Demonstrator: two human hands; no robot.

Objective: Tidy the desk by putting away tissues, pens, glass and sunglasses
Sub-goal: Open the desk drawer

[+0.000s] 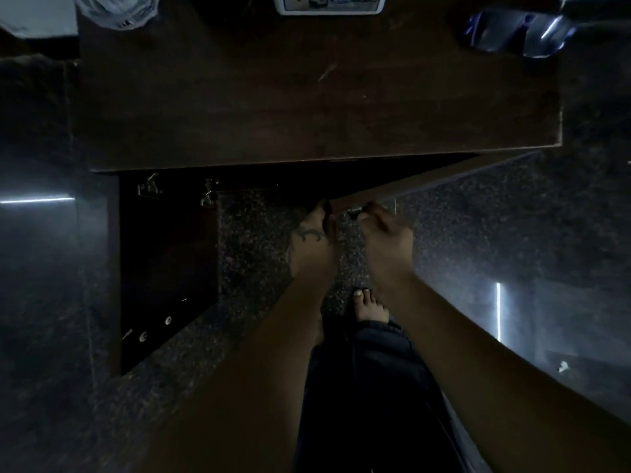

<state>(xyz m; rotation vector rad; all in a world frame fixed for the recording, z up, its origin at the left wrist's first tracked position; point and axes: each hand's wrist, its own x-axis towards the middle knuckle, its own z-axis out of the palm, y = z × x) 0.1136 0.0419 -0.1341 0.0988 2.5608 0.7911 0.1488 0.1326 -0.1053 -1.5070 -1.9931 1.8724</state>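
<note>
I look straight down on a dark wooden desk (307, 107). A clear glass (116, 10) stands at its far left corner, and sunglasses (519, 32) with bluish lenses lie at the far right. Under the desk's front edge a cabinet door (444, 180) stands partly swung out. My left hand (312, 240), tattooed on the back, grips that door's free edge. My right hand (387, 233) pinches a small metal handle or key (355, 210) on the same door. No tissues or pens are visible.
A white-rimmed item printed "OPEL" (329, 3) lies at the desk's far middle. The cabinet's left door (167, 268) hangs wide open with its hinges showing. Below is a speckled stone floor (259, 233), my bare foot (370, 307) and dark trousers. The light is dim.
</note>
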